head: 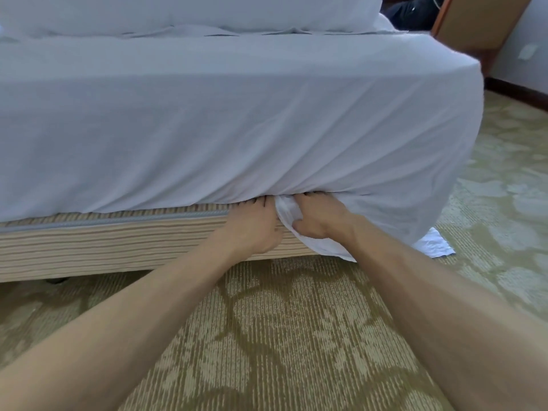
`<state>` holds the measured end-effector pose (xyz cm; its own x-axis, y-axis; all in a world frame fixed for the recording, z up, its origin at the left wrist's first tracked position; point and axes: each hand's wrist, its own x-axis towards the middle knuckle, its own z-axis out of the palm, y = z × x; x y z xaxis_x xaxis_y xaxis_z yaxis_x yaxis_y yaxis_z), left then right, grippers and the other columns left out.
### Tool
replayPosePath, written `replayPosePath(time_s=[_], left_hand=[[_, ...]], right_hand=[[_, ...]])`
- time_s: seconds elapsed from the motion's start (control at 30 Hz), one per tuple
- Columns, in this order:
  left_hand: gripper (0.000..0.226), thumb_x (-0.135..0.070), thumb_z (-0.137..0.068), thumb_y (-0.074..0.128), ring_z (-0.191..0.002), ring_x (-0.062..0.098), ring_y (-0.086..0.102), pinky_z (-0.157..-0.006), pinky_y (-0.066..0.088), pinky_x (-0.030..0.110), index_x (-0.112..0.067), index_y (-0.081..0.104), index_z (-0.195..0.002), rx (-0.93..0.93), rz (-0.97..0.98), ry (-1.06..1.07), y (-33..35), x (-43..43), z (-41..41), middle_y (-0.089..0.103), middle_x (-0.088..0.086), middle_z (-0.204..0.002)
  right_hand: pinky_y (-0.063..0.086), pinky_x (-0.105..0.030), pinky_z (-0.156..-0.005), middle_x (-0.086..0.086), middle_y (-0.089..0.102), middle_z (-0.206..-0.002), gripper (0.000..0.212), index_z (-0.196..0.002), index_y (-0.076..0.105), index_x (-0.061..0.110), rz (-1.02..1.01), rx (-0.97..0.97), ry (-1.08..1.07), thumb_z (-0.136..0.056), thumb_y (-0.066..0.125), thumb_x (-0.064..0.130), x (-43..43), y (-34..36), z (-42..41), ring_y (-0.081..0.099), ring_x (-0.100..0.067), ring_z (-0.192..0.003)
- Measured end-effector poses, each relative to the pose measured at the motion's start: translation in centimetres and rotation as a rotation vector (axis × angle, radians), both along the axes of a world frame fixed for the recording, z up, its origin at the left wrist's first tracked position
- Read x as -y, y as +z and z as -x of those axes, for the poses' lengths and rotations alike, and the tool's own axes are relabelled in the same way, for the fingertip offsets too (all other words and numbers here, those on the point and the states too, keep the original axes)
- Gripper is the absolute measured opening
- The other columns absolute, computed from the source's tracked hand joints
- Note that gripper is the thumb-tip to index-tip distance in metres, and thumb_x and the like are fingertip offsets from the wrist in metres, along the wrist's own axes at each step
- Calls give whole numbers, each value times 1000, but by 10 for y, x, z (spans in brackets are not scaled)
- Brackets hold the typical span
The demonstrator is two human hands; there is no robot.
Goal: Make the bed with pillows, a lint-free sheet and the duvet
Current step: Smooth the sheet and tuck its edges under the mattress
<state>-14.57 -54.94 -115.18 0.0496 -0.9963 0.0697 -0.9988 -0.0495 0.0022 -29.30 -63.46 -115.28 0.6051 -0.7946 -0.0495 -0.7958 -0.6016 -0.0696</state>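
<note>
Head view: At the near side of the bed, close to its right-hand corner, a person tucks the white sheet under the mattress. The left hand pushes flat, straight fingers into the gap above the striped bed base. The right hand clutches a bunched fold of the same sheet just beside it.

The job looks about midway. The sheet already covers the top and the near side, and to the left its hem is tucked along the base. The right-hand corner is not done, with a loose corner trailing on the patterned carpet. White pillows lie along the far edge of the bed. No duvet can be made out, so spreading it appears still to come.

Counted: one sheet, one bed base, two hands and one untucked corner. The pillows are cut off by the frame, and their number cannot be told.
</note>
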Motion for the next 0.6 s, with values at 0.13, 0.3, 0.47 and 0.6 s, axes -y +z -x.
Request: replayPosePath(time_s=[0.13, 0.3, 0.47, 0.6], left_hand=[[76, -34, -92, 52, -142, 27, 42, -110, 40, 39, -5, 28, -157, 61, 51, -163, -1, -17, 3, 40, 12, -159], [86, -46, -91, 52, -147, 23, 37, -113, 39, 38, -11, 19, -162, 37, 2, -183, 0, -8, 7, 33, 6, -164], [78, -56, -88, 50, -138, 26, 46, -105, 41, 43, -18, 33, -154, -55, -19, -73, 2, 14, 26, 46, 3, -155], [71, -52, -82, 47, -127, 30, 55, -92, 43, 42, -16, 48, -143, -94, -126, 51, 7, 39, 38, 58, 8, -143]], right_hand=[[51, -41, -92, -6, 63, -135, 68, -149, 45, 16, 152, 214, 148, -82, 56, 17, -8, -15, 29, 58, -30, -119], [58, -34, -79, -4, 70, -128, 52, -128, 66, 8, 445, 354, 147, -76, 66, 9, -19, -30, 63, 65, -24, -116], [48, -36, -104, -11, 61, -140, 75, -142, 53, 0, 414, 213, 37, -69, 67, 10, -14, -30, 74, 55, -27, -130], [25, -32, -119, -9, 48, -151, 77, -151, 38, 6, 232, 132, -78, -79, 59, 17, -9, -19, 49, 40, -25, -141]])
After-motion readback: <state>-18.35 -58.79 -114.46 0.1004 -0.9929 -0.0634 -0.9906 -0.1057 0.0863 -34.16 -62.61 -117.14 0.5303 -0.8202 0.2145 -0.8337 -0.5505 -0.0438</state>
